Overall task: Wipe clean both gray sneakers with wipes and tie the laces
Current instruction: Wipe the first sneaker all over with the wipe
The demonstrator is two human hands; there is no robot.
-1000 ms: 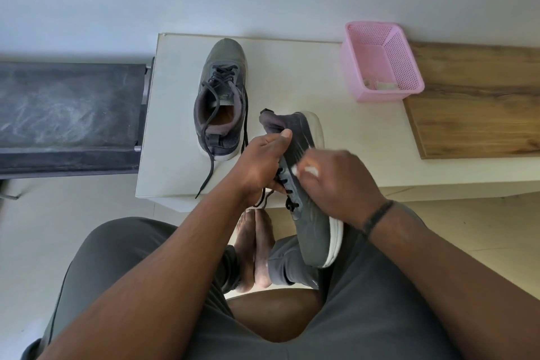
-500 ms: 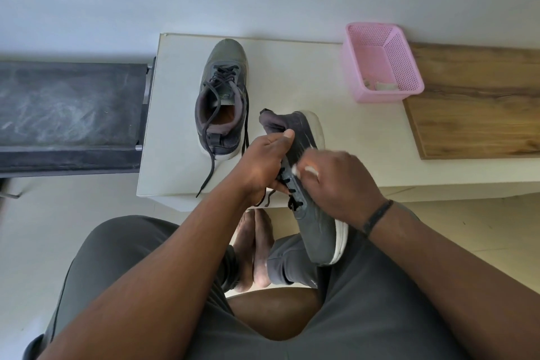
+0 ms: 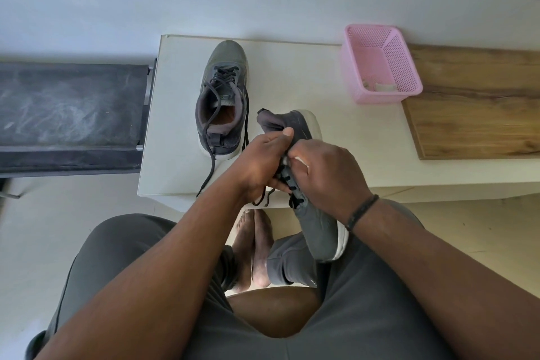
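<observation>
Near the frame centre, left hand (image 3: pixel 260 161) curled around the collar of one gray sneaker (image 3: pixel 317 228), held tilted above the lap. Right hand (image 3: pixel 324 172) pinching a white wipe (image 3: pixel 301 161) against its laced part. Second sneaker (image 3: pixel 223 96) upright on the white table (image 3: pixel 292 73), upper centre, laces (image 3: pixel 209 168) untied. Pink basket (image 3: pixel 380 64) at upper right.

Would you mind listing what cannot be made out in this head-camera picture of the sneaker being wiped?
- Wipe: head view, only a white sliver shows; the right hand covers the rest.
- Held sneaker: its laced middle is hidden behind both hands; the left hand grips the collar.
- Scraps in the pink basket: too small to identify.
- Wooden board: cut off by the right edge.
</observation>
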